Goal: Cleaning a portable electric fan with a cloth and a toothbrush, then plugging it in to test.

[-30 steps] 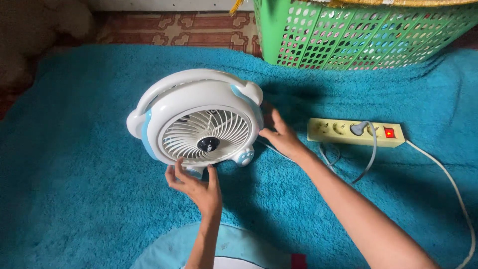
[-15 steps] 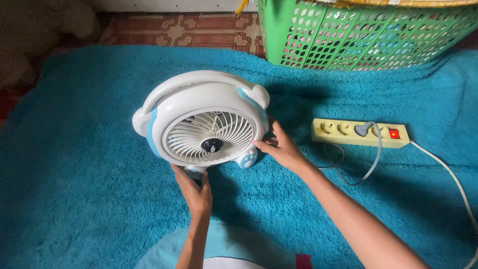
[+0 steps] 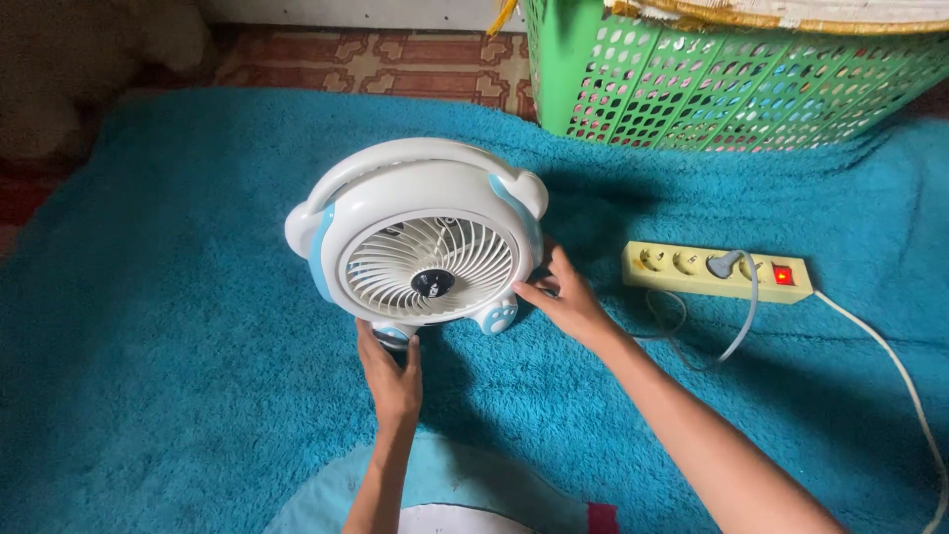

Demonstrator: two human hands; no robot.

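Fan point(image 3: 425, 242) (white with blue trim) stands on the teal blanket point(image 3: 148, 346). Left hand point(image 3: 390, 376) grips its foot at 6 o'clock; right hand point(image 3: 563, 297), fingers spread, touches its 4 o'clock edge.

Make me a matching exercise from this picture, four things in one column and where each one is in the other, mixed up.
Things:
1. left hand
2. right hand
3. grey plug
4. green basket

Places:
A. in the yellow power strip
B. at the fan's lower right edge
C. at the far edge of the blue rug
D. under the fan, at its base

Pairs: 1-D, 2-B, 3-A, 4-C
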